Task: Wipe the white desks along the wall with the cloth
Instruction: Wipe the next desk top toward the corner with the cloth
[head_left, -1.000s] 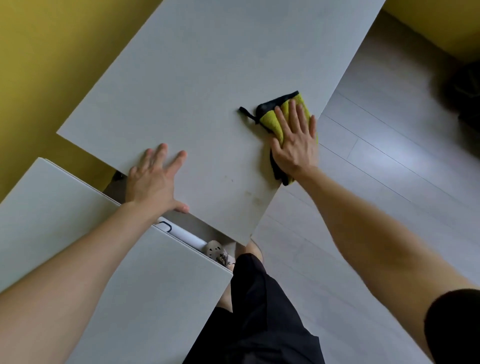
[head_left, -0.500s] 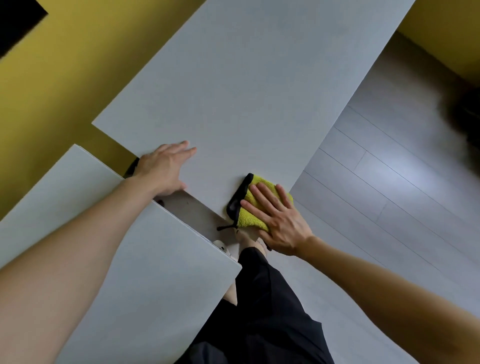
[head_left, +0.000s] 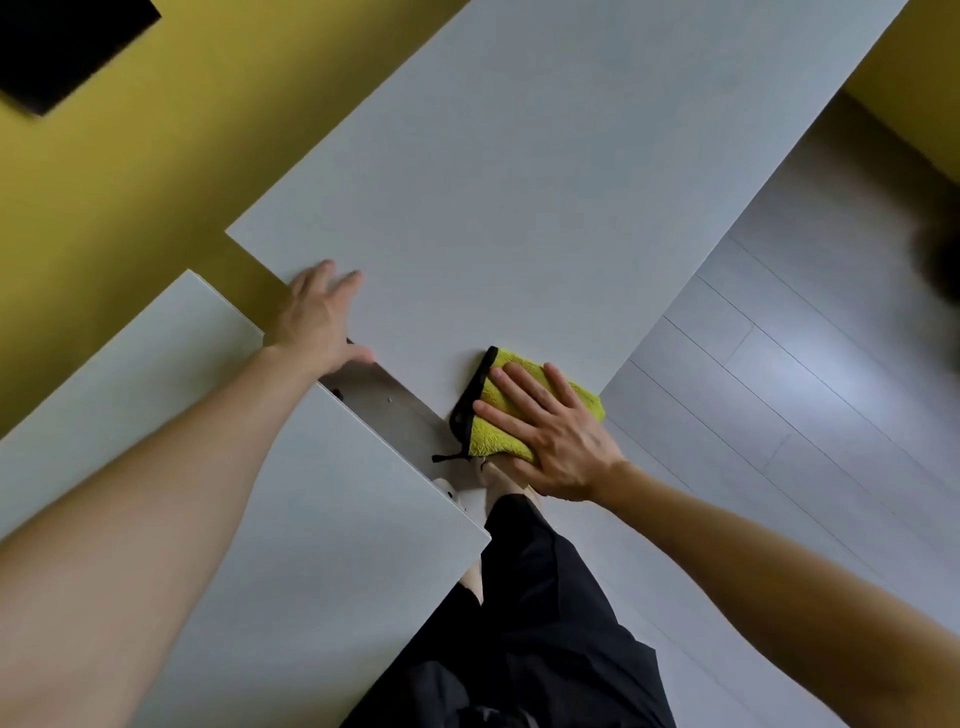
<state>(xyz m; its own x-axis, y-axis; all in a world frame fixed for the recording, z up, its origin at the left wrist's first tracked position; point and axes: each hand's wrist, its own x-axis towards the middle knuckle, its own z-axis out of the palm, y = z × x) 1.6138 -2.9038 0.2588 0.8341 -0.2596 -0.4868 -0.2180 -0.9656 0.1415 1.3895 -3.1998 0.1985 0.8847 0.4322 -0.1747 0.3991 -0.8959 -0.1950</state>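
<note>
A yellow cloth (head_left: 504, 431) with a black edge and loop lies at the near corner of the far white desk (head_left: 519, 182), partly hanging over the edge. My right hand (head_left: 550, 436) presses flat on the cloth, fingers spread. My left hand (head_left: 319, 322) rests palm down on the left near edge of the same desk, holding nothing. A second white desk (head_left: 182, 467) sits lower left, under my left forearm.
A yellow wall (head_left: 130, 182) runs behind the desks, with a dark panel (head_left: 62, 47) at the top left. A narrow gap (head_left: 395, 410) separates the two desks. Grey plank floor (head_left: 779, 415) lies to the right. My legs in black shorts (head_left: 519, 623) stand below the desks.
My right hand has dragged the cloth from the desk's right edge back to its near corner. My left hand shifted slightly along the desk's edge. The view has tilted toward the wall.
</note>
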